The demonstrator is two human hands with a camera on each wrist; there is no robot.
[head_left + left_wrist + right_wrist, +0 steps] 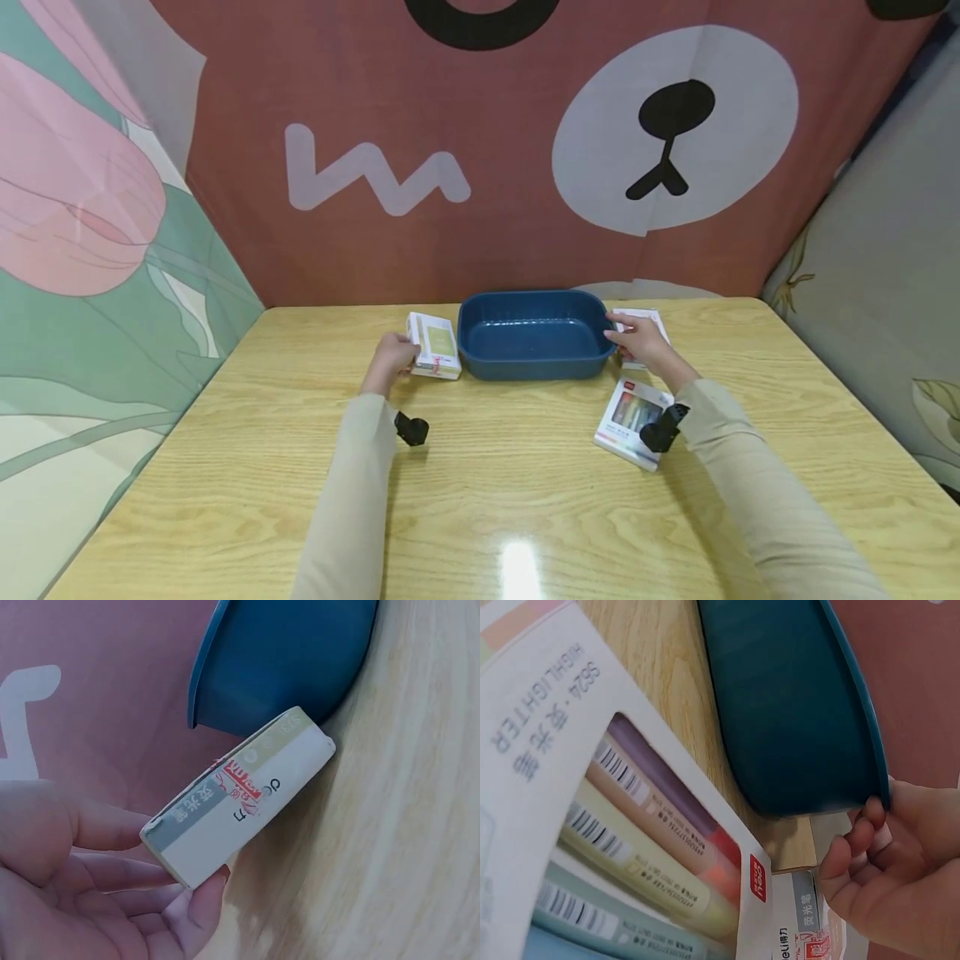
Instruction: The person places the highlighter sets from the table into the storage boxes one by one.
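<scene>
In the head view, my left hand [392, 360] grips the left end of a white highlighter box [437, 346] beside the blue basin [536, 368]. The left wrist view shows thumb and fingers on opposite faces of that box [240, 795], which leans near the basin's outer wall [277, 667]. At the basin's right end, my right hand [647, 346] pinches the rim; its thumb tip is hidden behind the rim in the right wrist view. No contents show inside the basin. Partly under my right hand lies another white box [637, 314].
A white windowed highlighter box [624, 423] with pastel pens lies nearer me on the right, partly covered by the black wrist camera [663, 429]. The wooden table [480, 475] ends at a printed reddish backdrop [360, 258] just behind the basin.
</scene>
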